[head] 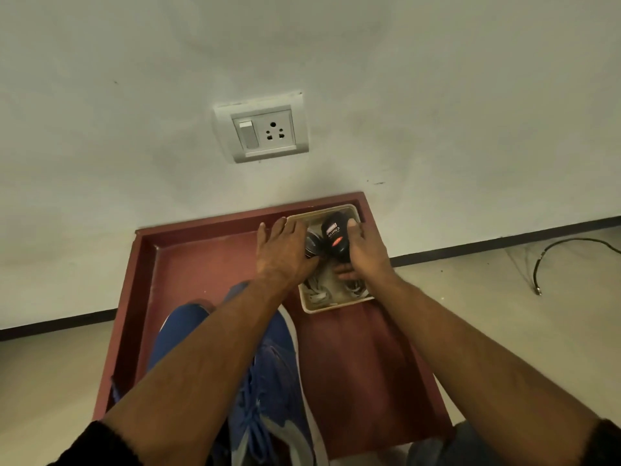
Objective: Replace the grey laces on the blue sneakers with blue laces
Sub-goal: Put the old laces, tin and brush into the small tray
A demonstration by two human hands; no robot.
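I see both hands at the small cream plastic tray [337,307]: left hand [285,250] spread flat, right hand [364,250] curled round the black polish bottle [332,235].

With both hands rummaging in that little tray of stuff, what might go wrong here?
1. The right hand grips a black polish bottle in the crowded cream plastic tray; it might tip or leak onto the pale laces.
2. The left hand reaches across the blue fabric sneaker; its forearm may nudge it on the red wooden tray.
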